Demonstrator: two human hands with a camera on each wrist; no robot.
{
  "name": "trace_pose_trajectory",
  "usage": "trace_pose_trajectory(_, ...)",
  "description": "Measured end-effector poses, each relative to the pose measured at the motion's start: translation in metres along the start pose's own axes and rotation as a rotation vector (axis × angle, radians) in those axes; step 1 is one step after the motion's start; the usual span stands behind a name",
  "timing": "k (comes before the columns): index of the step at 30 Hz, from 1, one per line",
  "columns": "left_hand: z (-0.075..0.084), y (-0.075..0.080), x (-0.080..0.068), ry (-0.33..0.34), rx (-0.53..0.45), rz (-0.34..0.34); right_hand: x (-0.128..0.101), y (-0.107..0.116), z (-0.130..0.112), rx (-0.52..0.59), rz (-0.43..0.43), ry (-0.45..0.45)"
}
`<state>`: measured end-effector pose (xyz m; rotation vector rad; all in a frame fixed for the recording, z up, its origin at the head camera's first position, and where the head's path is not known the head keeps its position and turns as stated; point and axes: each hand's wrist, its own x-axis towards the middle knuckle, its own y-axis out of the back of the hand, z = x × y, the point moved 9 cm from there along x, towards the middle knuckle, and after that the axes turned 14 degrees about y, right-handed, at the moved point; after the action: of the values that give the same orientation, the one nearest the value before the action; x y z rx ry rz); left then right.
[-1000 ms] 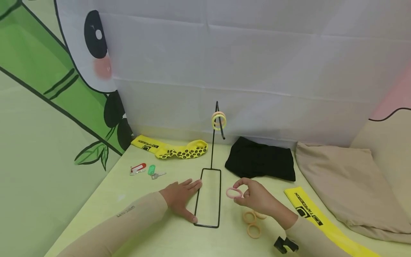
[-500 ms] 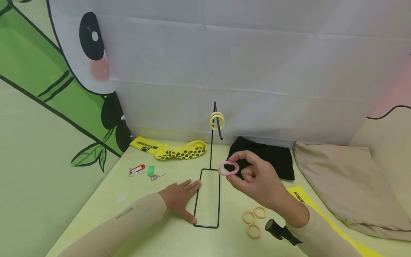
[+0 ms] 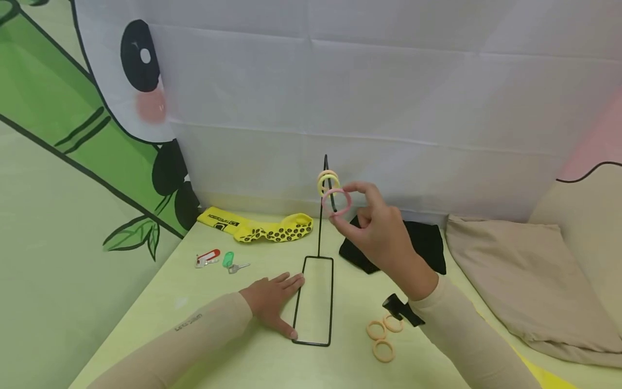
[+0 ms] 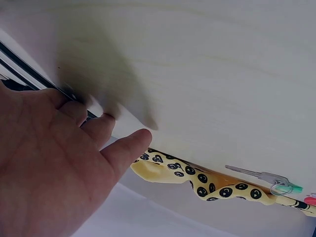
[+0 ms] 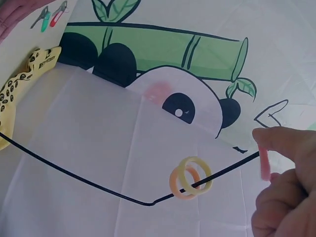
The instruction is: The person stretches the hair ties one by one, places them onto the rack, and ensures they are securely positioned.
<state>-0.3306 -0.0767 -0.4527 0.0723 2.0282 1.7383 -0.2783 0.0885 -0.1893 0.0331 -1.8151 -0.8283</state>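
Note:
A pink ring (image 3: 348, 201) is pinched between the thumb and forefinger of my right hand (image 3: 384, 237), held upright at the tip of the black wire stand's (image 3: 319, 232) arm. In the right wrist view the arm's end meets the pink ring (image 5: 265, 165). Farther back on that arm hang a yellow ring (image 5: 207, 183) and an orange ring (image 5: 174, 183). My left hand (image 3: 272, 302) lies spread on the table, its fingertips and thumb touching the left side of the stand's rectangular base. In the left wrist view the left hand (image 4: 59, 158) shows its fingers straight.
Several light orange rings (image 3: 384, 361) lie right of the base. A yellow sock (image 3: 277, 227), a key (image 3: 235, 268) with a green tag and a red tag (image 3: 209, 255) are at the left. Black cloth (image 3: 427, 243) and beige cloth (image 3: 525, 270) lie at the back right.
My right hand has lifted the pink ring from low over the table, up and slightly left to the arm's tip, turning it upright. My left hand has stayed in place.

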Motion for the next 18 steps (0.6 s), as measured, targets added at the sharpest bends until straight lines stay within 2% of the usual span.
trace_pose_trajectory(10,0.000,0.001,0.000,0.008,0.007,-0.012,-0.019,-0.004,0.022,0.011,-0.057,-0.117)
trace_pose_trajectory(18,0.001,0.000,0.000,0.002,0.005,-0.014,-0.060,-0.013,0.054,0.017,-0.156,-0.267)
